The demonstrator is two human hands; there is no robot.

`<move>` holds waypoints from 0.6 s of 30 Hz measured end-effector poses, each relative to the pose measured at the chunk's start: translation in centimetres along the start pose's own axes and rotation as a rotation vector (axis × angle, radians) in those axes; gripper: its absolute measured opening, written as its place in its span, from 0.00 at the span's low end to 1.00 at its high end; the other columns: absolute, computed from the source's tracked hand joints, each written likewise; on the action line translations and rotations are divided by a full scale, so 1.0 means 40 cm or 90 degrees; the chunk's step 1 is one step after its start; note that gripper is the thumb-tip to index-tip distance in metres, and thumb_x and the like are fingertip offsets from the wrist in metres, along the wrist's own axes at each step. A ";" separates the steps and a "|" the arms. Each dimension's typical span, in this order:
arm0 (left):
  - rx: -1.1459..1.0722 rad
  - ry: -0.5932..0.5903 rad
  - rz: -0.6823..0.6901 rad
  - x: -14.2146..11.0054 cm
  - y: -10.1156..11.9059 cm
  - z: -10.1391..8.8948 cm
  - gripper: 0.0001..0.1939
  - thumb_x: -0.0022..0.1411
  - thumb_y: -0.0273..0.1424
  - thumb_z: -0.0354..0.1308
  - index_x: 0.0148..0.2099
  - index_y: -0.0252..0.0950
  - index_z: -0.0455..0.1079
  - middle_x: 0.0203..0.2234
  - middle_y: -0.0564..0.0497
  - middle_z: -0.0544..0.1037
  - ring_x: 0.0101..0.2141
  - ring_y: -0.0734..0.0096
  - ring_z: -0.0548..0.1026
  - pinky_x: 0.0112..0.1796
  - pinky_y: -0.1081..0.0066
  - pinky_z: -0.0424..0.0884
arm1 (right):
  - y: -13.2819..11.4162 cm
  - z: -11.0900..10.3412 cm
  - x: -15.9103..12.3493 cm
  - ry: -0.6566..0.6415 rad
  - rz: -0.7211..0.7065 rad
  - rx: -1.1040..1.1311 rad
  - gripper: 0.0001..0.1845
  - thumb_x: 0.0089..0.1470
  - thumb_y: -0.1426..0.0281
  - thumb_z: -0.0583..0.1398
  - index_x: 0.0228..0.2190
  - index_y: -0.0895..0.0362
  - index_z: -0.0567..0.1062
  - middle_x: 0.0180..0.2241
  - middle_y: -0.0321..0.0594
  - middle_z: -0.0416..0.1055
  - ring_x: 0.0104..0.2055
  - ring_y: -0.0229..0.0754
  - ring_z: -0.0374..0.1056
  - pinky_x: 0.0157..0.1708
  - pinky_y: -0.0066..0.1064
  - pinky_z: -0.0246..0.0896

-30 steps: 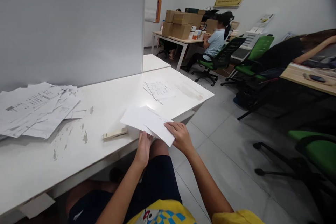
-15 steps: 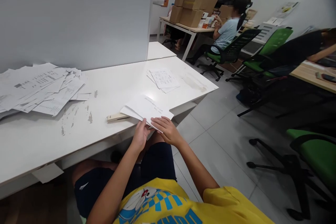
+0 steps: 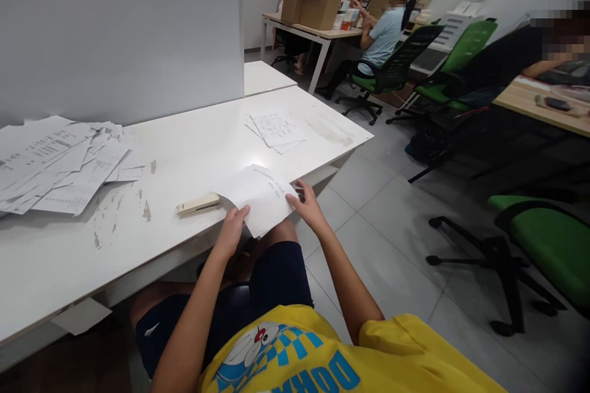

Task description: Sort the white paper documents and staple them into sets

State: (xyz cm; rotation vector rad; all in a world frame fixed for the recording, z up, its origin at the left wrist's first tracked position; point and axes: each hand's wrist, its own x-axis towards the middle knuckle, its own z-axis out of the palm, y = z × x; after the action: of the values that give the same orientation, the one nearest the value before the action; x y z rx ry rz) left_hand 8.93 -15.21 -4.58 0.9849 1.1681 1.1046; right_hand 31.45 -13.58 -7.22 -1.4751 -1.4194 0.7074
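Between my two hands is a white sheet of paper (image 3: 262, 199) with a few lines of print, bent upward and reaching over the table's front edge. My left hand (image 3: 234, 227) pinches its near left edge, thumb on top. At the right edge, my right hand (image 3: 306, 204) grips it between thumb and fingers. Whether more than one sheet is held, I cannot tell. Just left of the paper a cream stapler (image 3: 199, 204) lies on the white table (image 3: 193, 147), touched by nothing I can see except perhaps the paper's corner.
A large heap of printed papers (image 3: 59, 163) covers the table's left side. A small stack of sheets (image 3: 276, 129) lies toward the far right. A grey partition (image 3: 120, 31) stands behind. Green chairs (image 3: 548, 245), cardboard boxes (image 3: 318, 3) and seated people (image 3: 387, 34) are beyond.
The folded or overlapping paper now lies spread as a bent sheet. My right hand has moved from its near edge to its right edge; my left hand has shifted left. The view has shifted slightly.
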 end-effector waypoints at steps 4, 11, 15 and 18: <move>0.251 -0.163 0.155 0.016 0.098 -0.039 0.18 0.54 0.46 0.61 0.36 0.36 0.77 0.33 0.46 0.80 0.44 0.50 0.75 0.51 0.55 0.68 | -0.022 -0.011 0.023 -0.090 0.007 0.093 0.17 0.50 0.59 0.62 0.41 0.54 0.76 0.39 0.42 0.75 0.43 0.47 0.69 0.44 0.39 0.64; 0.212 -0.034 0.371 0.044 0.200 -0.046 0.24 0.56 0.41 0.60 0.52 0.36 0.71 0.45 0.44 0.78 0.51 0.53 0.73 0.54 0.56 0.66 | -0.140 -0.012 0.090 -0.044 -0.126 0.188 0.09 0.53 0.62 0.59 0.30 0.54 0.73 0.33 0.36 0.72 0.39 0.42 0.66 0.44 0.34 0.60; 0.167 0.112 0.500 0.052 0.221 -0.014 0.31 0.60 0.39 0.58 0.63 0.38 0.59 0.55 0.43 0.70 0.58 0.59 0.67 0.59 0.62 0.60 | -0.153 0.023 0.145 -0.045 -0.152 0.180 0.10 0.53 0.61 0.58 0.30 0.54 0.73 0.32 0.36 0.72 0.37 0.41 0.66 0.42 0.34 0.60; 0.209 0.145 0.524 0.062 0.231 0.000 0.33 0.62 0.42 0.55 0.65 0.38 0.53 0.57 0.42 0.67 0.59 0.60 0.66 0.59 0.62 0.60 | -0.137 0.071 0.169 -0.003 -0.156 0.211 0.11 0.53 0.59 0.57 0.31 0.53 0.73 0.33 0.37 0.72 0.39 0.42 0.67 0.46 0.35 0.61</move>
State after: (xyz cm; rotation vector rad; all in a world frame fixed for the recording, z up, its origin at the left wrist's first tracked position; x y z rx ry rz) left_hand 7.79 -10.98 3.93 1.7163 1.1680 1.7325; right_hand 27.72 -6.99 -2.10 -1.0247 -1.3804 0.7484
